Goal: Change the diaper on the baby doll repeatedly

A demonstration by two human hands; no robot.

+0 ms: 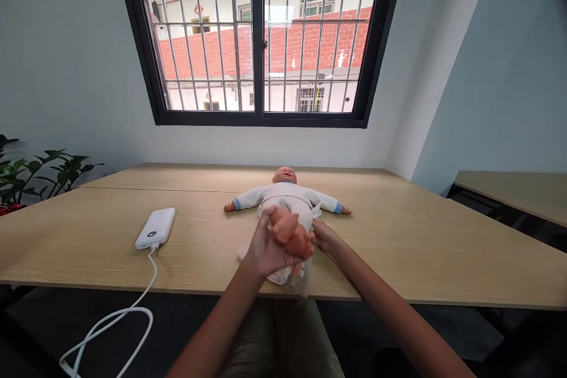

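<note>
A baby doll (286, 194) in a white top with blue cuffs lies on its back on the wooden table (398, 236), head toward the window and arms spread. My left hand (266, 251) is closed round the doll's bare legs (292, 233) and holds them raised. My right hand (323, 235) reaches in beside the doll's hip, its fingers mostly hidden behind the legs and cloth. A white cloth or diaper (287, 274) lies under the doll's bottom at the table's front edge.
A white power bank (155, 228) lies on the table to the left, its white cable (115, 319) hanging off the front edge. A green plant (31, 174) stands at far left. A barred window (261, 35) is behind; another table (514, 189) is at right.
</note>
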